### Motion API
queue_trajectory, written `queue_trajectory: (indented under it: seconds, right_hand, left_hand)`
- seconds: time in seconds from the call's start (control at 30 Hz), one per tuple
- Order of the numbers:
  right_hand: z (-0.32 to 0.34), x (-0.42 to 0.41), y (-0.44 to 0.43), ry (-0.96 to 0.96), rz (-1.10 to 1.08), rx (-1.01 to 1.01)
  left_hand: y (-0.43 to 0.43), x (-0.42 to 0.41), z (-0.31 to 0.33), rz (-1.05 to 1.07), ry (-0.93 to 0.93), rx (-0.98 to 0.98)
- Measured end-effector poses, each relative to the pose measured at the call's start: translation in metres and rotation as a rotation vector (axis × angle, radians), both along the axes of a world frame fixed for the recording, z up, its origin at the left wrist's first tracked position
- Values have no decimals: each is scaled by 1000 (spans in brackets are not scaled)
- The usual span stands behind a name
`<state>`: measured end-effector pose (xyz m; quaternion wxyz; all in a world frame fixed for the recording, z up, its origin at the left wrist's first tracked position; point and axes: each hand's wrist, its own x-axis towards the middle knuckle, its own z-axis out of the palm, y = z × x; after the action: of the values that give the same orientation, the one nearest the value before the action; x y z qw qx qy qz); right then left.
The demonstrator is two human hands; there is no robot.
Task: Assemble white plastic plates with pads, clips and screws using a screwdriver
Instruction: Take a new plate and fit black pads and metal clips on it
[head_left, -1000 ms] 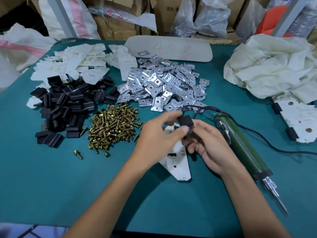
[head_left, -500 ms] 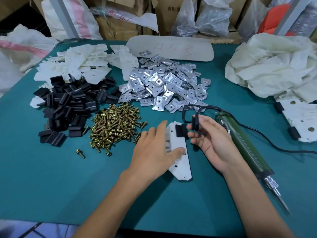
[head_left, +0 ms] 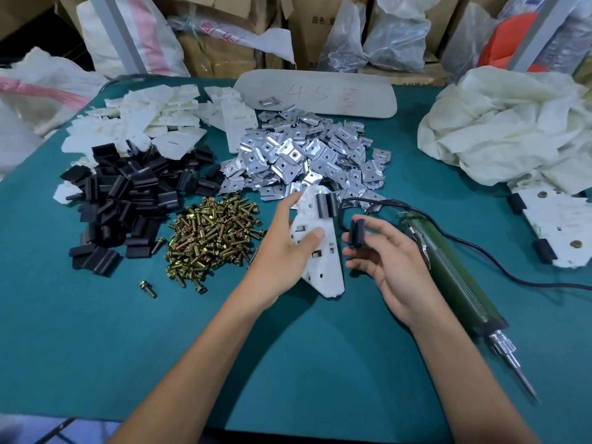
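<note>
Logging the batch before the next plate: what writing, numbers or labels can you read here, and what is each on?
"4 5" in red handwriting on the pale oval board at the table's far edge; the mark after it is illegible.
Dark printed characters on the cardboard box behind: too blurred to read.
Red print on the plastic bag: too blurred.

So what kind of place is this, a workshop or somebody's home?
Most likely a small factory assembly bench: sorted heaps of black pads, metal clips and screws lie on the green table, an electric screwdriver nearby, with cardboard boxes and sacks stacked behind.
</note>
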<state>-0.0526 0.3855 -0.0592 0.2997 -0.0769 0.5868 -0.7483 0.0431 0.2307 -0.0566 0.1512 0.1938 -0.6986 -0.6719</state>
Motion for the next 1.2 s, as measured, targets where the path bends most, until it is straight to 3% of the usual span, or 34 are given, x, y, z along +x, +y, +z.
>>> queue_trajectory:
  seconds: [0.17,0.37,0.77,1.2]
  right_hand:
    - [-8,7,-4,256,29,186]
    - [-7,7,-1,299,163,243]
    - [-5,8,-2,255,162,194]
    - [-5,16,-1,439,171,267]
  left_hand:
    - [-6,-3,-10,73,82,170]
    - [-8,-5,-13,105,140,379]
    - [-10,-5,-17,161,152,307]
    - [-4,-2,-15,238,119,57]
